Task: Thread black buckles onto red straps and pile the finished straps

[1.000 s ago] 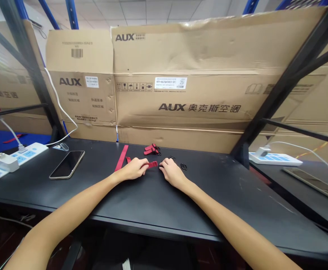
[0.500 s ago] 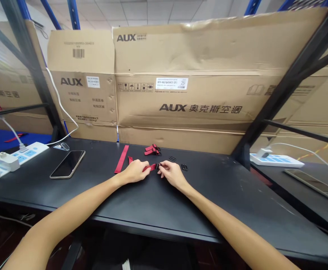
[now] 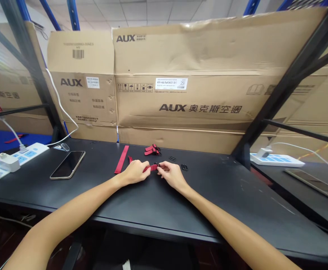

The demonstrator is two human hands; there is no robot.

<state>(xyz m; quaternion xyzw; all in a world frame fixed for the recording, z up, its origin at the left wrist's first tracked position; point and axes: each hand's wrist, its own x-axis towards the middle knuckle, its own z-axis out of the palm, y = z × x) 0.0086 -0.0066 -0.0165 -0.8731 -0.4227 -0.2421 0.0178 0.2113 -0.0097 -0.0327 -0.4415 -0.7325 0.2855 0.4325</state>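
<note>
The left hand (image 3: 134,172) pinches a short red strap (image 3: 151,168), and the right hand (image 3: 172,175) closes on a small black buckle (image 3: 157,165) at its end. The strap lies crosswise between them, buckle end nearer the right hand. Beyond lie a loose red strap (image 3: 121,159) and black rings (image 3: 184,167) on a black desk (image 3: 209,202), below a cardboard carton (image 3: 181,56) printed AUX

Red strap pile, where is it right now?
In the head view, the red strap pile lies on the black desk by the cardboard box, just beyond the gap between the left hand and right hand.
</note>
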